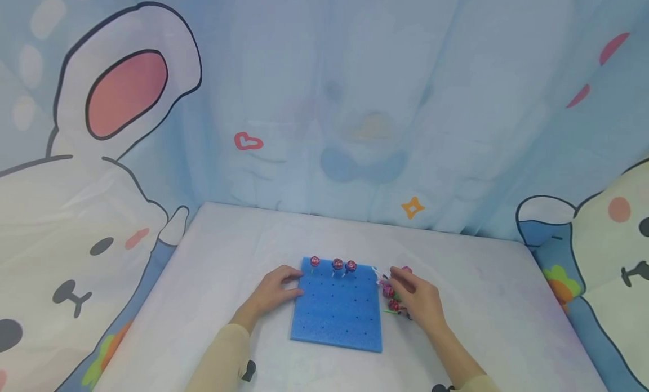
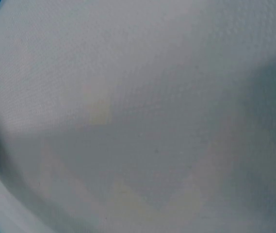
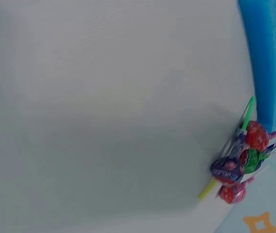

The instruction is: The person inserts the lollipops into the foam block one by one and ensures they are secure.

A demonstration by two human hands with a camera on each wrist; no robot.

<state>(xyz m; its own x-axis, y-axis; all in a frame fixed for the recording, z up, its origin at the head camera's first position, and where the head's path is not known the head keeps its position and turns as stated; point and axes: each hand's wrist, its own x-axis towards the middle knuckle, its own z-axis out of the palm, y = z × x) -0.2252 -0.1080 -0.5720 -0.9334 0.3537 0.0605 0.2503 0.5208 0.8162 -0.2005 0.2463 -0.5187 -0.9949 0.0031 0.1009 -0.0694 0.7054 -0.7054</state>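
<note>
Right of centre, poised with the right hand (image 1: 418, 302) at loose lollipops (image 1: 388, 292), close by the fingertips (image 1: 395, 271) (whether grasping one, impossible to say); left of centre, touching the blue board (image 1: 337, 307) with a relaxed left hand (image 1: 271, 290); farther up it, with three upright lollipops (image 1: 337, 264).

Left hand (image 1: 275, 290) touches blue board (image 1: 338, 306); right hand (image 1: 422, 302) by lollipops (image 1: 394, 306).
</note>
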